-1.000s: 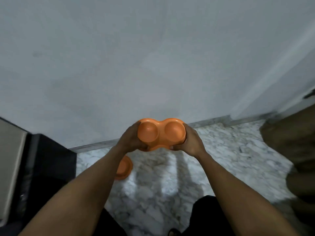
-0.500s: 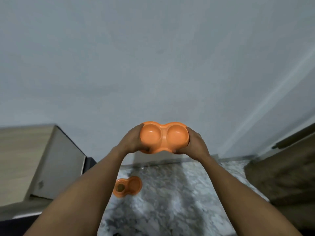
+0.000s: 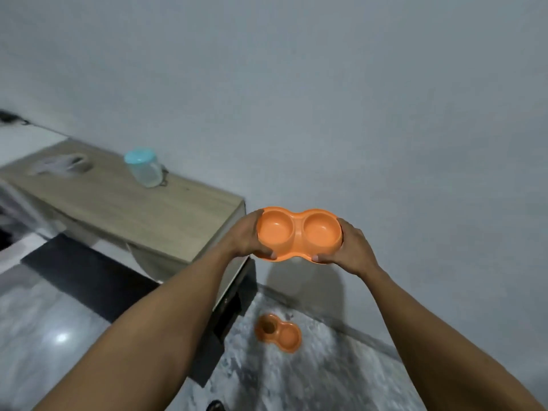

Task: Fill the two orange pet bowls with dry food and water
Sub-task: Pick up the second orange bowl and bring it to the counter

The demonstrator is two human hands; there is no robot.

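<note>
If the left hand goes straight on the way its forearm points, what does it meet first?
Most likely the grey wall. The left hand grips the orange bowl; beyond it, only wall shows. The wooden cabinet lies to its left, though depth is unclear.

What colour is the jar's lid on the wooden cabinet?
Light turquoise lid, seen in the head view.

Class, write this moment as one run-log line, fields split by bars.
left hand: grips held bowl end | right hand: grips other end | held bowl: empty | floor bowl: on floor | jar: on cabinet
</note>
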